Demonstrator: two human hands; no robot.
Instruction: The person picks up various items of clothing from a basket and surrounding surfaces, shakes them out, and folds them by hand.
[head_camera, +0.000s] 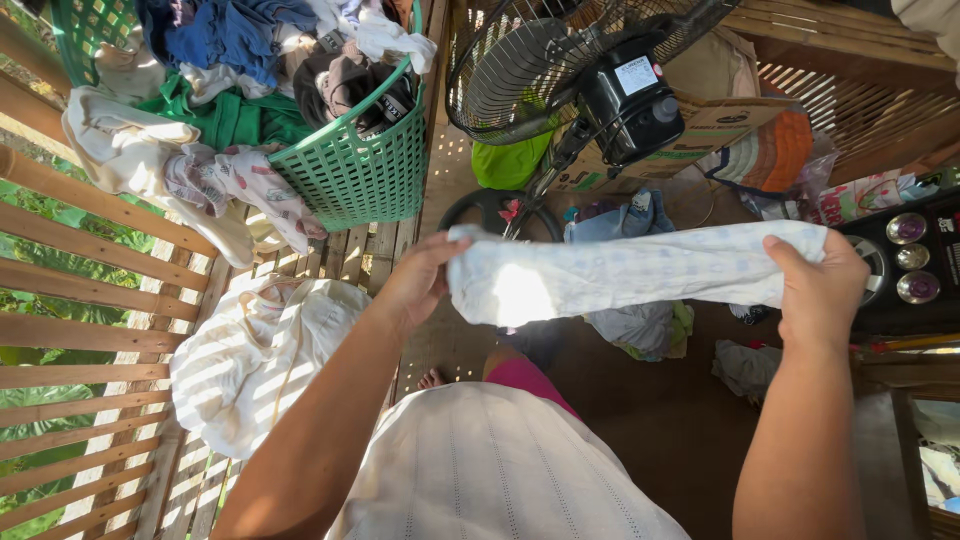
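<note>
Hands stretch one pale, faintly patterned cloth (640, 272) level at chest height: the left hand (415, 282) is closed on its left end, the right hand (820, 290) is clenched around its right end. To handle it well, I judge both grips should stay even and the fabric taut, so edges meet cleanly. Counted: one green laundry basket (355, 175) heaped with clothes, up and left of the left hand; one white garment (260, 360) on the slatted bench below that hand; one black fan (590, 70) beyond the cloth.
</note>
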